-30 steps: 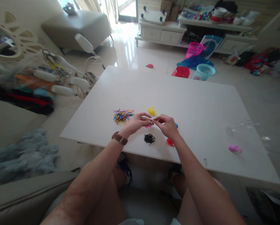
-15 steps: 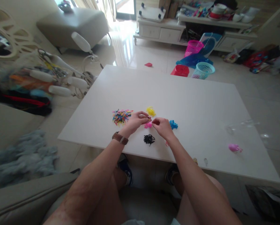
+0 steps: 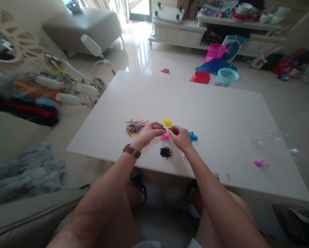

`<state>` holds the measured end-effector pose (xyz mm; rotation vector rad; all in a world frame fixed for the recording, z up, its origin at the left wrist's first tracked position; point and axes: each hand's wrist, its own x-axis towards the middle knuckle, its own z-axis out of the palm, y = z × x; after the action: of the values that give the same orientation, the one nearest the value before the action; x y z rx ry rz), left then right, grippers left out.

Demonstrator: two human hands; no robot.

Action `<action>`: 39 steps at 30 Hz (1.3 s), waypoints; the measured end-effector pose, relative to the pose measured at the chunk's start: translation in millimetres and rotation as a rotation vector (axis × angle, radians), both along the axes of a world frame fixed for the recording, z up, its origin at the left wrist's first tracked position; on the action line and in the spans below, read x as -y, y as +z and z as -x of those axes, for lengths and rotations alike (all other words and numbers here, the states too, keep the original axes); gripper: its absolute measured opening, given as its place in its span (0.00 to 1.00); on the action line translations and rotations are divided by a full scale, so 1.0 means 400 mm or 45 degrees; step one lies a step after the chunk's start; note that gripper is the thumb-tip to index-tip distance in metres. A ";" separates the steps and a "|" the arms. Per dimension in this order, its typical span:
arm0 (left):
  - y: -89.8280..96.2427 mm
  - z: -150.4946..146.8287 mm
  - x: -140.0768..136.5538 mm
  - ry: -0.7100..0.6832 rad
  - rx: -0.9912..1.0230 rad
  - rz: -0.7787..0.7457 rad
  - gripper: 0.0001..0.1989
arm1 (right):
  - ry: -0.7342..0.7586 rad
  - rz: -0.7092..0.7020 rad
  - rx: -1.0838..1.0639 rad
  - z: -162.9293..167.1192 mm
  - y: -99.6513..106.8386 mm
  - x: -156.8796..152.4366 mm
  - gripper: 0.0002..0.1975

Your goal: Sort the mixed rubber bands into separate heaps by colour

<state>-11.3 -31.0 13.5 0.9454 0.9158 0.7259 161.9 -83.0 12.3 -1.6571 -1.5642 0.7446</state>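
Over the table's middle my left hand (image 3: 152,131), with a brown watch on its wrist, is closed; bits of small coloured rubber bands show at its fingertips. Facing it, my right hand (image 3: 179,137) pinches its fingers together close by; what lies in the pinch is too small to make out. Beneath the fingertips is a pile of pink bands (image 3: 165,136). Yellow bands (image 3: 167,121) lie just behind, blue bands (image 3: 193,136) to the right, and black bands (image 3: 166,152) nearer me. A mixed-colour heap (image 3: 134,127) sits left of my left hand. Red bands are mostly hidden by my right forearm.
The white table (image 3: 216,110) has a pink toy-like object (image 3: 260,162) at its right and a small clear item (image 3: 228,177) near the front edge. Beyond it stand a turquoise basket (image 3: 226,76) and a red container (image 3: 200,77). A white lamp (image 3: 86,90) is behind the left edge.
My right hand has risen slightly from beside the pink pile and is nearer the left fingertips. My left hand stays nearly in place. The whole view has shifted a little.
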 end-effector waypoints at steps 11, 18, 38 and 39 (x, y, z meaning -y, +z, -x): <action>-0.015 -0.012 0.005 -0.072 0.062 0.002 0.15 | 0.070 -0.085 -0.092 -0.010 0.017 0.008 0.06; -0.016 -0.018 0.014 -0.123 0.043 0.015 0.14 | 0.142 -0.082 -0.135 -0.010 0.028 0.013 0.05; -0.002 -0.036 0.016 -0.016 0.067 0.199 0.04 | -0.038 -0.103 -0.206 -0.024 0.011 0.009 0.05; -0.001 -0.038 0.018 -0.023 0.058 0.207 0.03 | -0.049 -0.098 -0.210 -0.025 0.010 0.010 0.05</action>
<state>4.0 -38.1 13.0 0.7901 0.9107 0.6448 171.9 -86.9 16.4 -1.5262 -1.4240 0.7704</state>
